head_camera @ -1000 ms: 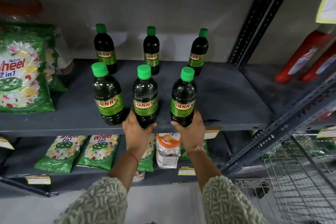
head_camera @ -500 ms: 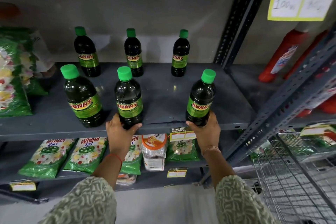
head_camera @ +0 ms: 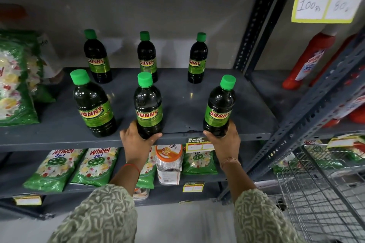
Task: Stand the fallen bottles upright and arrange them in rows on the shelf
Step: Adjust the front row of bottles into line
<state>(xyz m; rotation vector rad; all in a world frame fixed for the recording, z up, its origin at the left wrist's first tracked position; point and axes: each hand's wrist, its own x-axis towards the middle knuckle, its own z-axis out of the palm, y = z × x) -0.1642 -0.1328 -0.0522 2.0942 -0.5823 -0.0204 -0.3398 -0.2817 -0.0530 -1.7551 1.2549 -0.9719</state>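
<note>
Several dark SUNNY bottles with green caps stand upright in two rows on the grey shelf (head_camera: 177, 100). The back row holds a left bottle (head_camera: 96, 57), a middle bottle (head_camera: 147, 57) and a right bottle (head_camera: 197, 59). In the front row, the left bottle (head_camera: 92, 104) stands free. My left hand (head_camera: 136, 140) grips the base of the front middle bottle (head_camera: 148, 104). My right hand (head_camera: 225, 142) grips the base of the front right bottle (head_camera: 219, 106), which leans slightly near the shelf's front edge.
Green Wheel detergent bags (head_camera: 15, 81) lie at the shelf's left end. More Wheel bags (head_camera: 55, 167) and an orange-lidded jar (head_camera: 168, 162) sit on the lower shelf. Red bottles (head_camera: 308, 61) stand in the right bay. A wire trolley (head_camera: 324, 193) is at lower right.
My right hand has slid the front right bottle rightwards, widening its gap from the middle one. My left hand stays on the front middle bottle. The view has shifted right.
</note>
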